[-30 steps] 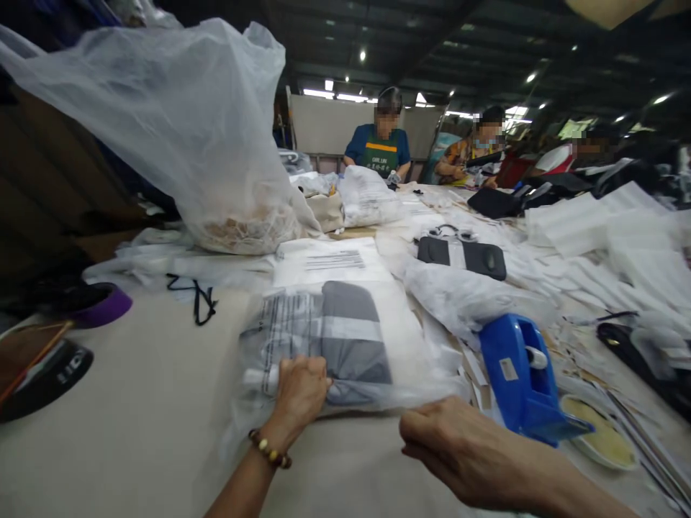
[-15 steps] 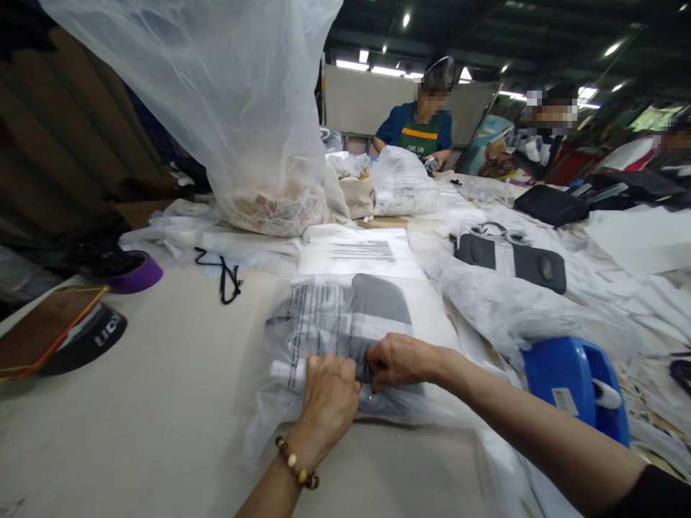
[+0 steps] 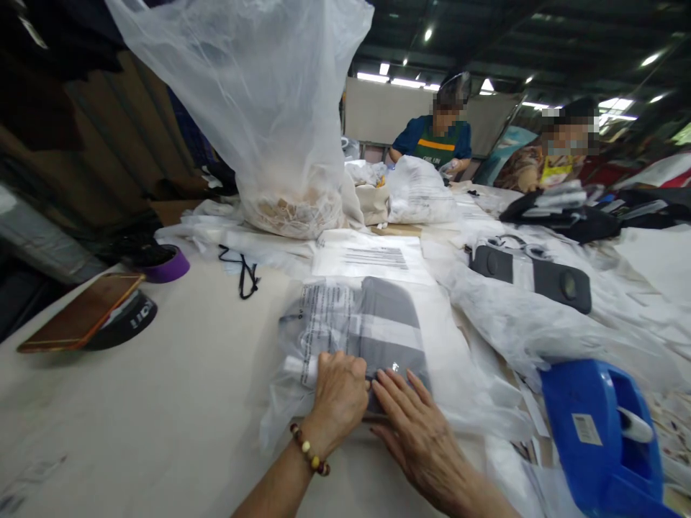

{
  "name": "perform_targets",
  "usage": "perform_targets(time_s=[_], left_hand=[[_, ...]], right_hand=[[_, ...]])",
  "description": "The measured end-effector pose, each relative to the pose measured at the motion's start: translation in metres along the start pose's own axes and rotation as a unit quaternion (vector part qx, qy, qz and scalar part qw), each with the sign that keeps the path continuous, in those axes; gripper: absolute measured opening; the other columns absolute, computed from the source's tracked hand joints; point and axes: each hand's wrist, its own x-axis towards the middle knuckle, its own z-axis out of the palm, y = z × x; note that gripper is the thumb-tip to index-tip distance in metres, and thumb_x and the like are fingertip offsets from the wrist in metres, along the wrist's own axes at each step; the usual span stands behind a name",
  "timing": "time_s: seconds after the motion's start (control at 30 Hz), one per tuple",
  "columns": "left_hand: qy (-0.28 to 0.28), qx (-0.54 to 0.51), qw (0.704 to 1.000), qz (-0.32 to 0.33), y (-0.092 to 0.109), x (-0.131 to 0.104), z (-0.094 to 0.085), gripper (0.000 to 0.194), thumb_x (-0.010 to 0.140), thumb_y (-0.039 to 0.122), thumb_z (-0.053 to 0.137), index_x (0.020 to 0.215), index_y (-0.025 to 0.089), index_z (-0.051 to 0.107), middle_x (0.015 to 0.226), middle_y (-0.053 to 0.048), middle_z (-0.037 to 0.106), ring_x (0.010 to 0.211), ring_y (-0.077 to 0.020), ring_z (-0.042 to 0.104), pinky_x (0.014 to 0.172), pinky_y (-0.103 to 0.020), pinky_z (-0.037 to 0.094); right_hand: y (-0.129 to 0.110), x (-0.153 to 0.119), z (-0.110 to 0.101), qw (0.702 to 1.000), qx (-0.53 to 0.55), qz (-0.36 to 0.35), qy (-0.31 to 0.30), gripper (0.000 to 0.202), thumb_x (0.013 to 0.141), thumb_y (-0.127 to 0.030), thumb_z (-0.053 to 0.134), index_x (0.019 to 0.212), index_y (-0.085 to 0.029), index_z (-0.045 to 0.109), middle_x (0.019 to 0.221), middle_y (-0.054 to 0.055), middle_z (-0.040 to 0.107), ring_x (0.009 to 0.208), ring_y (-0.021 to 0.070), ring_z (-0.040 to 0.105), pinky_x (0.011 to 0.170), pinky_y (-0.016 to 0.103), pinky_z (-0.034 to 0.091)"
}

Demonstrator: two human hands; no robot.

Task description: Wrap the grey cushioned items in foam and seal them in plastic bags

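Uncurled since earlier, the spread right hand [image 3: 426,435] is laid on the grey case [image 3: 387,302], its plastic bag [image 3: 325,316] pinched by the left hand [image 3: 340,392], steadiness seemingly needed.

The tape dispenser [image 3: 599,439] is blue. The tape roll [image 3: 170,265] is purple. The wrapped case [image 3: 391,316] is grey with one pale band. The surface [image 3: 216,388] is plain cream, and the bracelet [image 3: 309,450] mixes brown and yellow beads.

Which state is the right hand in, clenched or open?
Open: the right hand has its fingers extended, resting at the near edge of the bagged grey case.
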Motion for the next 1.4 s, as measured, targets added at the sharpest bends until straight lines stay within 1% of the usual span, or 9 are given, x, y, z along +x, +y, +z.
perform_targets(time_s=[0.1,0.2,0.37,0.43,0.57,0.7,0.93,1.17,1.4], left_hand=[[0.019,0.01,0.999,0.032,-0.002,-0.009,-0.002,0.012,0.084,0.019,0.049,0.076,0.018,0.057,0.079,-0.003,0.063,0.083,-0.0228,0.054,0.073,-0.038,0.034],[0.058,0.023,0.996,0.067,-0.015,-0.035,-0.007,0.008,0.085,0.017,0.047,0.082,0.02,0.055,0.087,-0.002,0.06,0.089,-0.022,0.051,0.081,-0.039,0.034],[0.304,0.081,0.943,0.11,-0.065,-0.093,-0.011,0.022,0.085,0.005,0.037,0.091,0.016,0.055,0.087,-0.005,0.059,0.086,-0.0189,0.05,0.086,-0.037,0.033],[0.352,0.074,0.927,0.104,-0.087,-0.107,-0.012,0.019,0.086,0.008,0.039,0.086,0.016,0.057,0.082,-0.004,0.06,0.082,-0.0172,0.052,0.081,-0.034,0.035],[0.325,-0.123,0.933,0.094,-0.112,-0.113,-0.01,0.015,0.086,0.021,0.049,0.083,0.02,0.064,0.082,-0.002,0.066,0.081,-0.0143,0.058,0.077,-0.026,0.044],[0.27,-0.352,0.891,-0.101,-0.114,-0.102,-0.006,0.026,0.081,0.038,0.053,0.067,0.019,0.065,0.066,0.0,0.064,0.064,-0.0146,0.059,0.061,-0.022,0.048],[0.331,-0.327,0.864,-0.193,-0.112,-0.079,-0.01,0.027,0.074,0.042,0.051,0.066,0.02,0.063,0.056,0.003,0.056,0.051,-0.0123,0.051,0.054,-0.021,0.044],[0.368,-0.29,0.856,-0.22,-0.109,-0.067,-0.002,0.029,0.073,0.045,0.047,0.067,0.02,0.06,0.056,0.002,0.056,0.053,-0.0127,0.05,0.056,-0.022,0.044],[0.381,-0.267,0.854,-0.232,-0.111,-0.064,0.0,0.03,0.075,0.047,0.047,0.062,0.02,0.054,0.045,0.007,0.039,0.042,-0.01,0.037,0.044,-0.02,0.035]], right_hand=[[-0.009,-0.016,0.025,0.998,-0.056,-0.026,0.007,0.05,0.084,-0.013,0.045,0.134,-0.009,0.039,0.132,0.015,0.05,0.129,0.0253,0.037,0.104,0.047,0.034],[-0.005,-0.02,0.035,0.997,-0.067,-0.03,0.006,0.053,0.084,-0.014,0.046,0.136,-0.009,0.037,0.135,0.014,0.047,0.132,0.0253,0.032,0.108,0.049,0.028],[0.0,-0.019,0.033,0.996,-0.07,-0.049,0.031,0.054,0.082,-0.008,0.042,0.136,-0.006,0.036,0.134,0.014,0.048,0.133,0.0245,0.029,0.111,0.048,0.019],[0.0,-0.02,0.034,0.996,-0.071,-0.05,0.023,0.056,0.081,-0.007,0.041,0.136,-0.005,0.036,0.136,0.015,0.046,0.134,0.0255,0.028,0.111,0.049,0.018],[0.001,-0.023,0.038,0.997,-0.064,-0.046,0.013,0.063,0.077,-0.004,0.038,0.139,-0.007,0.03,0.139,0.014,0.042,0.133,0.0258,0.03,0.109,0.048,0.024],[0.0,-0.022,0.037,0.997,-0.068,-0.044,0.018,0.068,0.075,-0.001,0.035,0.142,-0.007,0.023,0.137,0.014,0.044,0.132,0.0259,0.031,0.105,0.048,0.031],[-0.005,-0.018,0.038,0.997,-0.061,-0.042,0.021,0.07,0.074,-0.001,0.035,0.142,-0.007,0.021,0.135,0.013,0.047,0.131,0.0255,0.033,0.103,0.047,0.034],[-0.006,-0.017,0.04,0.998,-0.054,-0.029,0.031,0.069,0.074,0.0,0.035,0.142,-0.008,0.022,0.135,0.012,0.048,0.132,0.025,0.032,0.105,0.047,0.032],[-0.008,-0.015,0.038,0.998,-0.044,-0.019,0.04,0.069,0.075,0.0,0.034,0.143,-0.01,0.022,0.134,0.012,0.049,0.131,0.0234,0.035,0.104,0.046,0.035]])
